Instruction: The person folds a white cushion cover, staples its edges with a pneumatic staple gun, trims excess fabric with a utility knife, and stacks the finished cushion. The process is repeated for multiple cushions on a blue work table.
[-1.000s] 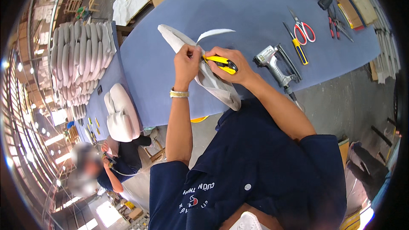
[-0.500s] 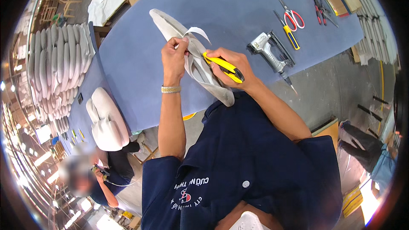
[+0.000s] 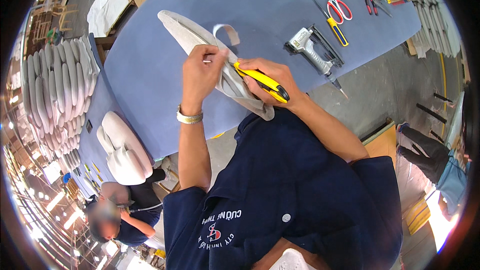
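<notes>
A slim, grey fabric-covered pad (image 3: 182,30) slants from the table toward my body, its near end against my shirt. My right hand (image 3: 272,77) is wrapped round a yellow utility knife (image 3: 262,81), whose front end touches the fabric near the pad's middle. Just left of the knife, my left hand (image 3: 201,75) pinches the pale fabric strip (image 3: 231,34) at the pad's edge. The strip's loose end curls up beyond the fingers. A small white end pokes out between those fingers. The knife's blade cannot be made out.
On the blue table (image 3: 250,0) to the right lie a pneumatic stapler (image 3: 312,47), a yellow-handled screwdriver (image 3: 337,32), red-handled scissors (image 3: 337,7) and pliers (image 3: 370,2). Stacked grey pads (image 3: 60,85) and a pale cushion (image 3: 125,150) are at left, near a co-worker (image 3: 135,225).
The table and tools have shifted left in view. My left hand has turned over slightly at the pad's edge, and the strip's loose end curls more tightly. The knife stays against the fabric.
</notes>
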A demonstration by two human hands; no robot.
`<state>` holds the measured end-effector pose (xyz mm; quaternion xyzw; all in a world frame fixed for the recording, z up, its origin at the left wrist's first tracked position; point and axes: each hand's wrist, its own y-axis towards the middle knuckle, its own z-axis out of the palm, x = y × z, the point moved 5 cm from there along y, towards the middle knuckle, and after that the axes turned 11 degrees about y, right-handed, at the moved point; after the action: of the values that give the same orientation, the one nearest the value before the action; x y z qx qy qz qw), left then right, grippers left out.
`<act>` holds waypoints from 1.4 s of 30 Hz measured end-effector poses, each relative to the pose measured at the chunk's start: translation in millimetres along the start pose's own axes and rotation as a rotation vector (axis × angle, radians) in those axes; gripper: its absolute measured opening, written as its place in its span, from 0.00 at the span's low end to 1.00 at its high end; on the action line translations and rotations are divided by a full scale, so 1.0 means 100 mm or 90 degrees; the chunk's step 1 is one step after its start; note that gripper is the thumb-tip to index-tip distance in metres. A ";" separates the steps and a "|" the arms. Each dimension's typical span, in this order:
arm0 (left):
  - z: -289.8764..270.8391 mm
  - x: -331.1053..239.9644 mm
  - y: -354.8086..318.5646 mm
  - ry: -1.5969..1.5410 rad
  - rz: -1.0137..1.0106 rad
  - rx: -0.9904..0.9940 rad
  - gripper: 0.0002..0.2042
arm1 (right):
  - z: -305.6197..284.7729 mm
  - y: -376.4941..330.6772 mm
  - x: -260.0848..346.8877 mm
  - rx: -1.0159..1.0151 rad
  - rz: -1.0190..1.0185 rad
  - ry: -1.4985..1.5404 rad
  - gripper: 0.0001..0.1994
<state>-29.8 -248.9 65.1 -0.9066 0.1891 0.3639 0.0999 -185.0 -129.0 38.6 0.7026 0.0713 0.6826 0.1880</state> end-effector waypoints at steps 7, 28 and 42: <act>0.10 -0.12 -0.01 0.174 0.043 0.017 0.13 | -0.01 0.00 -0.04 -0.033 -0.019 0.010 0.14; 0.31 0.60 -0.34 -0.475 -0.194 0.087 0.08 | -0.06 0.08 0.08 -0.041 -0.022 0.031 0.11; 0.16 0.38 -0.31 -0.371 -0.154 0.019 0.14 | -0.03 0.00 0.05 0.018 0.009 0.014 0.15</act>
<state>-1.7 -226.1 28.1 -0.7784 0.0483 0.5911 0.2058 -187.3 -127.2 43.1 0.6983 0.0780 0.6904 0.1723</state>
